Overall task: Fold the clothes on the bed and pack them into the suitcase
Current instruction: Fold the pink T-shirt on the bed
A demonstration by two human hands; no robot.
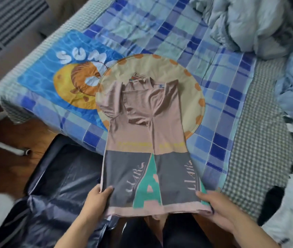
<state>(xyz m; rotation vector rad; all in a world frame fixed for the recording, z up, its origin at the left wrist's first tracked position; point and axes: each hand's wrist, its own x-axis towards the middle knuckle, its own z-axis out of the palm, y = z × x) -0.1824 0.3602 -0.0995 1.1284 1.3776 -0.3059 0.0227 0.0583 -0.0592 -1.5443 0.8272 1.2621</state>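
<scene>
At bed edge, left hand [95, 199] and right hand [220, 208] pinching folded shirt [147, 136] hem corners, open suitcase [56, 185] just left.

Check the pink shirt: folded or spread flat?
Partly folded: the pink shirt has both sides and sleeves turned inward, full length, hem gripped by both hands.

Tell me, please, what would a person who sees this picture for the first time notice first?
First comes the pink and grey shirt in the middle, its sides already folded in, with a big green letter A near the hem. The left hand and right hand grip its two lower corners at the bottom of the view. Next comes the bright blue towel with a yellow ring on the bed's left side, then the open dark suitcase at the lower left.
</scene>
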